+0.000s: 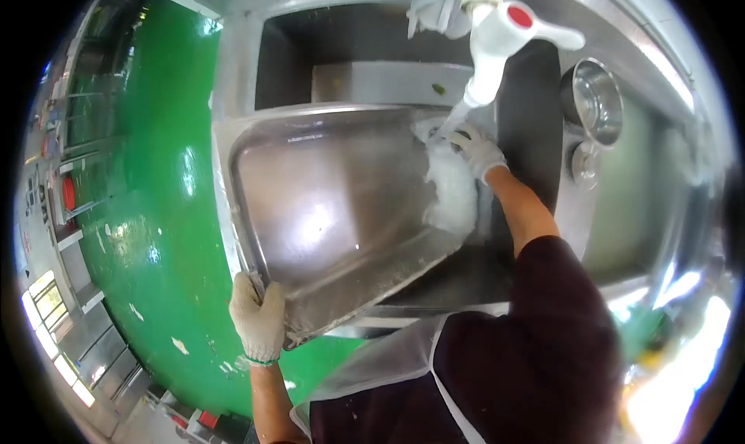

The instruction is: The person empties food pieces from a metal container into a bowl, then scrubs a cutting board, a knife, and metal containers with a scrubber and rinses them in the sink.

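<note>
- Clearly, the left hand point(258, 316) (in a knit glove) is closed on the near left corner of the metal pan point(310, 188), thumb over its rim.
- Right of that hand, the pan lies tilted across the sink point(528, 133).
- At the pan's far right end, the right hand point(477, 150), also gloved, has its fingers curled; whether they grip anything, I cannot tell.
- Just above the right hand, the white tap point(487, 56) (red dot on top) pours water point(454, 119) beside its fingers.
- Farther right of it stand a metal pot point(597, 102) and a smaller metal vessel point(584, 164).
</note>
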Available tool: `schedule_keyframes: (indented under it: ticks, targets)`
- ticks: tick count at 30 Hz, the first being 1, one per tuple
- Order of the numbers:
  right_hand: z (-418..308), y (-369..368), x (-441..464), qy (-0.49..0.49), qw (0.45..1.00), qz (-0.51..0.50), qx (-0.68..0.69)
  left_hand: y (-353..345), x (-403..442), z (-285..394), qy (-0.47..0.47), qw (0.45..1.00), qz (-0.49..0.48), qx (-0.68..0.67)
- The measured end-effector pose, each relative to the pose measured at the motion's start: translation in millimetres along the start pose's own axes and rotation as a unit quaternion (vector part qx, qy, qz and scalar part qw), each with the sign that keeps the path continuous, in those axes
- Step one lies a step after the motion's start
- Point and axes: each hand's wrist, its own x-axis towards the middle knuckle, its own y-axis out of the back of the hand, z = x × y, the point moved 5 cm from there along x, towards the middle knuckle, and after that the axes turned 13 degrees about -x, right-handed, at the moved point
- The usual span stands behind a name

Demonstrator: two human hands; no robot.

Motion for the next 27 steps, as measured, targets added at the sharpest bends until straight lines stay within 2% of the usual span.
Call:
schedule_keyframes:
  ticks: [1,2,4,5,7,8,10,13,15,18,19,22,23,26,27]
  targets:
    - [-5.3,-13.1,-20.2,-0.018,0.997,0.043,0.059,2.8,-1.7,-2.4,0.008,1.000,0.000,-0.001]
    - [-10.6,-29.2,-44.0,-0.058,0.994,0.032,0.091,4.2,-2.3,-6.4,-0.007,1.000,-0.003,0.002]
    - [-35.4,-47.1,-92.3,-0.081,0.993,0.007,0.087,4.8,2.6,-11.6,-0.052,0.999,-0.006,-0.008]
    - [-49.8,-54.2,-113.5,-0.062,0.996,-0.012,0.057,1.7,1.5,-8.4,-0.029,0.999,0.007,-0.030]
    - [-77.9,-63.0,-147.4,-0.079,0.961,-0.257,0.071,4.5,6.6,-7.8,-0.033,0.999,-0.011,-0.012]
    - [-71.8,-76.3,-157.6,-0.089,0.962,-0.210,0.149,6.6,8.7,-8.0,-0.036,0.999,-0.015,-0.002]
    - [-56.6,-41.0,-148.4,-0.196,0.954,-0.151,0.167,7.8,13.2,-7.9,-0.039,0.999,-0.022,0.002]
    - [-33.2,12.8,-101.2,-0.284,0.923,0.112,0.236,9.4,15.4,-12.3,-0.024,0.999,-0.024,0.009]
    - [-19.0,31.1,-50.7,-0.276,0.931,0.184,0.154,6.3,16.5,-12.9,-0.009,1.000,-0.021,0.009]
    - [-3.9,6.0,13.8,-0.359,0.928,-0.057,0.081,6.8,15.0,-4.2,-0.007,1.000,-0.011,0.026]
    - [-3.9,-4.2,13.4,-0.366,0.917,-0.076,0.135,7.0,12.9,-2.6,-0.020,0.999,-0.008,0.038]
    - [-28.5,-8.0,-17.1,-0.395,0.901,-0.148,0.097,6.3,5.7,-10.3,0.002,1.000,-0.003,0.017]
    - [-43.6,4.1,-31.6,-0.354,0.914,-0.192,0.040,6.2,5.8,-8.1,-0.002,1.000,-0.004,0.018]
    - [-31.3,-60.2,-62.8,-0.218,0.943,-0.240,-0.072,8.1,7.8,-8.2,-0.034,0.999,-0.007,0.021]
    - [-35.9,-52.8,-65.2,-0.190,0.946,-0.259,-0.048,8.9,8.2,-10.1,-0.044,0.999,-0.010,0.023]
